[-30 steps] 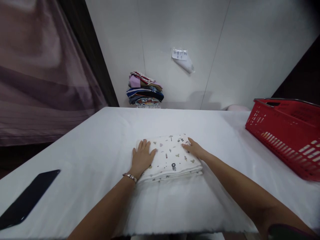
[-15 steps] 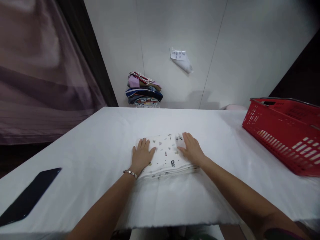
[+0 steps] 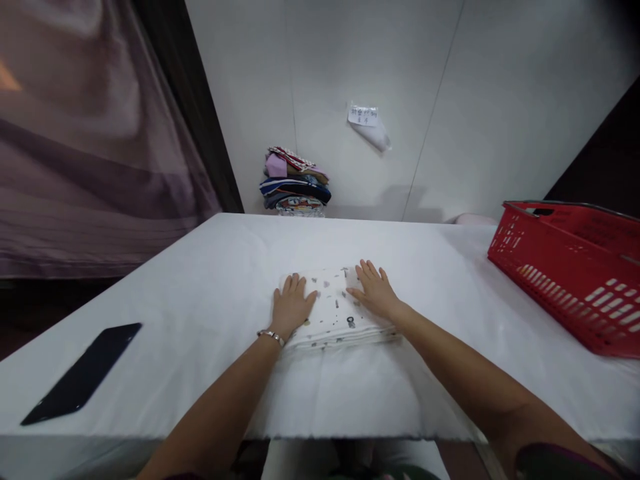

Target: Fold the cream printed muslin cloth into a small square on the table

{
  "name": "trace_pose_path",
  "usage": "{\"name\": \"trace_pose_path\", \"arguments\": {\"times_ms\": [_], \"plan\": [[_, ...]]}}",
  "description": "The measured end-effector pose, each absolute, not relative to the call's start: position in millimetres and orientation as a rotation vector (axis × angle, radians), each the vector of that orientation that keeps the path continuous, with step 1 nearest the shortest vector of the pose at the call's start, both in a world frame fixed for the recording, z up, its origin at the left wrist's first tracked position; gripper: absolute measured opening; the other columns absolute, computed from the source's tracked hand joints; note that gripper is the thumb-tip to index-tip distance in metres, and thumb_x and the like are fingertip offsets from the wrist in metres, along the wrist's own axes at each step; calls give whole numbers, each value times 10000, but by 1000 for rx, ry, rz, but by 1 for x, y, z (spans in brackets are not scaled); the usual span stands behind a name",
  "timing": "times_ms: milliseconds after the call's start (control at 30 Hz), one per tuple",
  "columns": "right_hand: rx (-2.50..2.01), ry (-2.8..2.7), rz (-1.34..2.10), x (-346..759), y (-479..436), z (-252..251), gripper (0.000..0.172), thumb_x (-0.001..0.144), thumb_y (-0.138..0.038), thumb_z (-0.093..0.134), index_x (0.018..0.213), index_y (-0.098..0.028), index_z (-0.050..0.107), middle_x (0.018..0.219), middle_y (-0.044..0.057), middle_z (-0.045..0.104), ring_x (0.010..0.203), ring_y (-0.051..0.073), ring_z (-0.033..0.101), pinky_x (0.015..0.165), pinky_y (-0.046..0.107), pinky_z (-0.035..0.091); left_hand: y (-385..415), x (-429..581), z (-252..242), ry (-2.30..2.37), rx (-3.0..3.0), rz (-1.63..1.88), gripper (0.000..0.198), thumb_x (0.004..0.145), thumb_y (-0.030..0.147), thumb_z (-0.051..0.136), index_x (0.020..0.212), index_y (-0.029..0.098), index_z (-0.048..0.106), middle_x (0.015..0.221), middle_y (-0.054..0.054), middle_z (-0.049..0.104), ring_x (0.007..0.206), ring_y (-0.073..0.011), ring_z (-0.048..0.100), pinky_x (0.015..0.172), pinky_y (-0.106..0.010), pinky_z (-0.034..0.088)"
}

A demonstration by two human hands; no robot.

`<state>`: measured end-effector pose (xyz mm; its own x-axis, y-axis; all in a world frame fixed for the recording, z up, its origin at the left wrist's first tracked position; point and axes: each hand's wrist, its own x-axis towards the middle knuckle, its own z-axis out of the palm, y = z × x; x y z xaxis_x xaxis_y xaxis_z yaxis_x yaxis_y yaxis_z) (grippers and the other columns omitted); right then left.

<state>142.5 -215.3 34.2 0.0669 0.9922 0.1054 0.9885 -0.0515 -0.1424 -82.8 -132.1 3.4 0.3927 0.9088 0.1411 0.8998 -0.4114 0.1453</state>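
Observation:
A folded white cloth (image 3: 330,313) with small grey and black printed figures lies flat on the white-covered table (image 3: 215,280). Several layers show along its near edge. My left hand (image 3: 293,307) rests spread on its left side, a bracelet (image 3: 271,337) at the wrist. On the right side of the cloth lies my right hand (image 3: 376,291), palm down with fingers apart. Neither hand grips anything.
At the right stands a red plastic basket (image 3: 565,273). A dark flat phone-like slab (image 3: 83,373) lies at the left. Beyond the far edge is a stack of folded clothes (image 3: 295,183) against the wall, below a paper note (image 3: 363,116). A curtain (image 3: 100,147) hangs left.
The view has shifted slightly, so the slab and clothes sit farther right. My right hand has slid a little inward and away from me over the cloth; my left hand stays on it.

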Motion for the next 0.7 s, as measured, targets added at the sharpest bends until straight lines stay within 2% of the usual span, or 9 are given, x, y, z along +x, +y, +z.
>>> {"name": "trace_pose_path", "arguments": {"times_ms": [167,367,433,500,567,633,700], "plan": [[-2284,-1985,251,153,-194,15,719,881,-594,282,1448,-155,226,1532,93,108,1405,230,26,1100,494,45,-135,-84,7,1661,2576,332,593,886,512,278,1375,189,367,1497,-83,254,1385,-259,172,1076,-519,216],[-2230,-1975,302,155,-199,13,667,887,-562,324,1424,-168,280,1525,109,150,1403,248,53,1090,523,68,-135,-86,6,1623,2512,358,593,883,530,298,1372,201,362,1504,-84,237,1390,-253,157,1080,-509,211],[-2186,-1920,282,157,-205,14,669,882,-540,355,1422,-150,285,1523,120,151,1401,253,71,1096,503,93,-132,-88,6,1610,2442,437,602,880,533,313,1374,192,357,1511,-83,216,1393,-242,151,1087,-464,223],[-2152,-1774,300,163,-211,13,670,873,-496,399,1419,-124,289,1509,138,201,1388,249,149,1101,441,158,-127,-91,8,1660,2297,560,612,881,511,331,1373,147,355,1509,-108,215,1390,-231,165,1097,-390,228],[-2141,-1532,443,173,-214,10,664,859,-450,437,1416,-115,299,1452,148,333,1328,244,313,1069,376,262,-120,-94,12,1750,2087,618,617,870,471,379,1358,95,364,1478,-154,276,1366,-238,241,1087,-342,250],[-2119,-1261,635,184,-215,9,680,842,-437,469,1421,-126,296,1354,139,472,1201,245,478,993,350,368,-109,-97,17,1809,1924,594,613,832,437,460,1327,82,395,1408,-186,391,1302,-263,366,1046,-349,315],[-2083,-1106,747,191,-213,10,722,821,-445,503,1430,-129,280,1278,133,543,1083,246,566,902,341,443,-98,-100,23,1828,1845,554,604,768,417,551,1268,91,458,1310,-197,504,1192,-293,494,955,-367,407]]}}
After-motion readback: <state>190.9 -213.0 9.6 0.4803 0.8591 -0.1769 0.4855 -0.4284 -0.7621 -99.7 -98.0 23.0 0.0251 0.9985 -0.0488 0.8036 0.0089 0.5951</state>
